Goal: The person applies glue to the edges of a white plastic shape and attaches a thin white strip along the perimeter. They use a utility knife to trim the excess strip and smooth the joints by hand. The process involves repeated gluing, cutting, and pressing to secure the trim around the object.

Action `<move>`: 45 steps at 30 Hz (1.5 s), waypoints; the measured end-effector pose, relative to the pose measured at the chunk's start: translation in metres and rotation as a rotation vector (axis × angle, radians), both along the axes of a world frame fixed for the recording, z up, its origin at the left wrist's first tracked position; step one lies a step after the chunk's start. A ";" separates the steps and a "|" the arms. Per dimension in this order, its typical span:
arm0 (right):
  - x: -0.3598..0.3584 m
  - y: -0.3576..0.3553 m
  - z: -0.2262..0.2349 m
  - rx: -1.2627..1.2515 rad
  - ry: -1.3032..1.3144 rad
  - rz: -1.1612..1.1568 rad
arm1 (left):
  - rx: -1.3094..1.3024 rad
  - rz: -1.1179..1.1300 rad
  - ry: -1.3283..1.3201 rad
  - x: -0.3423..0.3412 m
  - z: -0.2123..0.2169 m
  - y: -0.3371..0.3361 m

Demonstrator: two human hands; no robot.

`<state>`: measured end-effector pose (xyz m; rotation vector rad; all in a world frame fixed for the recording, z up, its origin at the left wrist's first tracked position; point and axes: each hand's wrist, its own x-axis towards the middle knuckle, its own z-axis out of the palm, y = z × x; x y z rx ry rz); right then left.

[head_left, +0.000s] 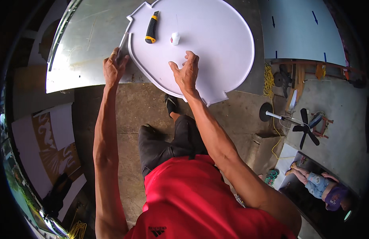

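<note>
The left hand [114,65] pinches the near-left edge of the rounded white foam-board panel [208,36]. The right hand [186,71] presses it, fingers spread, empty. It looks light, stiff and dent-prone, best gripped at its edges.

knife [152,27] left of cap [175,38], on panel [216,51]

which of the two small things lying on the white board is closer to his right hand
The small white bottle; it lies just above the right hand, while the yellow-and-black utility knife lies further left.
</note>
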<state>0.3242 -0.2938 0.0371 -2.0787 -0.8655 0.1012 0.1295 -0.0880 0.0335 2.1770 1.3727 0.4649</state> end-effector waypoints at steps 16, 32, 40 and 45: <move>0.081 0.070 -0.016 -0.049 -0.004 0.182 | 0.119 0.021 0.146 0.015 0.006 -0.005; 0.183 0.066 0.006 -0.203 -0.071 -0.049 | 0.128 0.048 0.005 0.033 -0.005 0.027; 0.204 0.055 -0.008 -0.142 0.068 -0.100 | 0.037 0.012 -0.013 0.049 0.003 0.061; 0.150 0.033 0.024 -0.363 -0.023 -0.149 | 0.071 -0.012 -0.128 0.033 -0.009 0.077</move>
